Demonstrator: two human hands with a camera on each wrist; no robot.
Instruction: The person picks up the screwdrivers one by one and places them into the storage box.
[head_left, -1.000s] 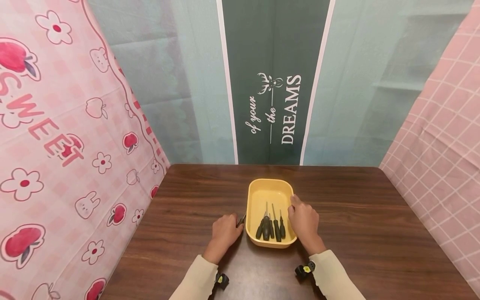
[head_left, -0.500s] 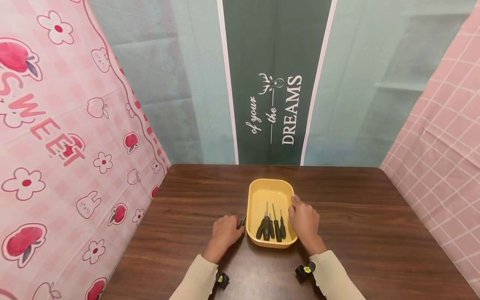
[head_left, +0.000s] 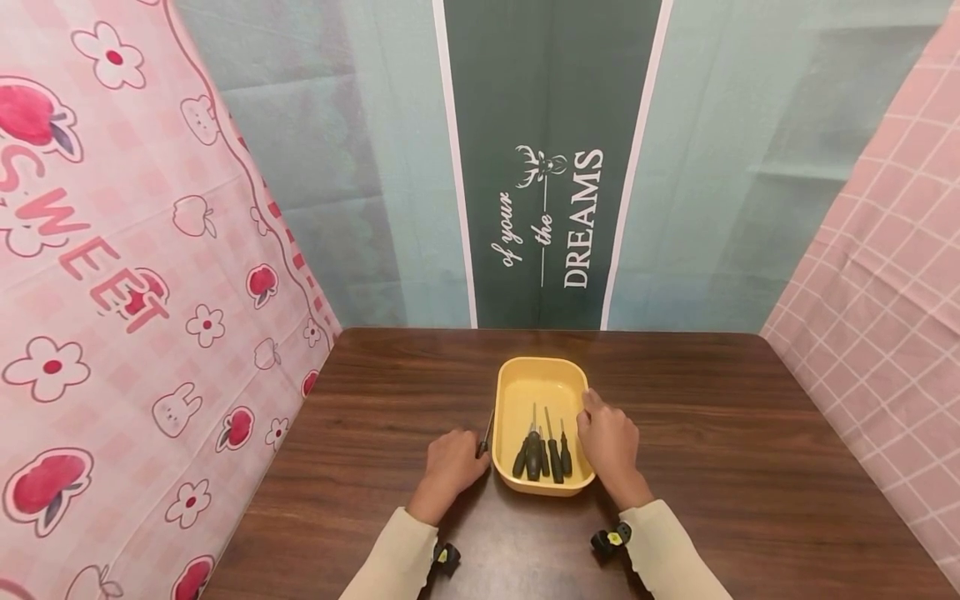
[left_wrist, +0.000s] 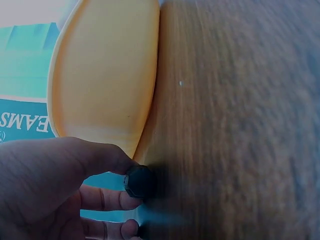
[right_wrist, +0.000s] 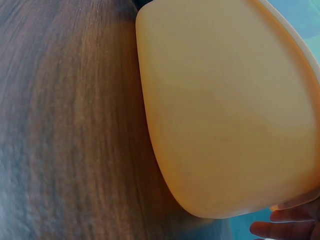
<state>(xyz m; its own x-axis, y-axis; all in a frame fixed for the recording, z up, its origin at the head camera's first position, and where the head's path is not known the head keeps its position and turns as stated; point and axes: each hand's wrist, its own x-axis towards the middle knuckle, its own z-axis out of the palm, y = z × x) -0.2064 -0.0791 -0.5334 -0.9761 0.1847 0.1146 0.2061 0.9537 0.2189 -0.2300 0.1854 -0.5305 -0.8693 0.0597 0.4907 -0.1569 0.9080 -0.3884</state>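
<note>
A yellow plastic box (head_left: 542, 375) stands on the table, holding several black-handled screwdrivers (head_left: 554, 460) at its near end. Beside its left wall, my left hand (head_left: 455, 461) pinches a screwdriver (head_left: 483, 444) outside the box, its thin shaft pointing away along the wall. The left wrist view shows that black handle's end (left_wrist: 140, 181) between thumb and fingers, low over the tabletop. My right hand (head_left: 609, 437) grips the box's right rim; in the right wrist view its fingertips (right_wrist: 280, 230) show at the box's lower corner, and the rest of the hand is out of frame.
The dark wood table (head_left: 712, 467) extends to both sides of the box. Behind it hangs a green curtain (head_left: 547, 100) with white lettering. A pink printed cloth (head_left: 150, 350) borders the left, a pink checked cloth (head_left: 885, 317) the right.
The screwdriver in my left hand has turned so that more of its shaft shows, pointing farther forward along the box. The box and my right hand stay put.
</note>
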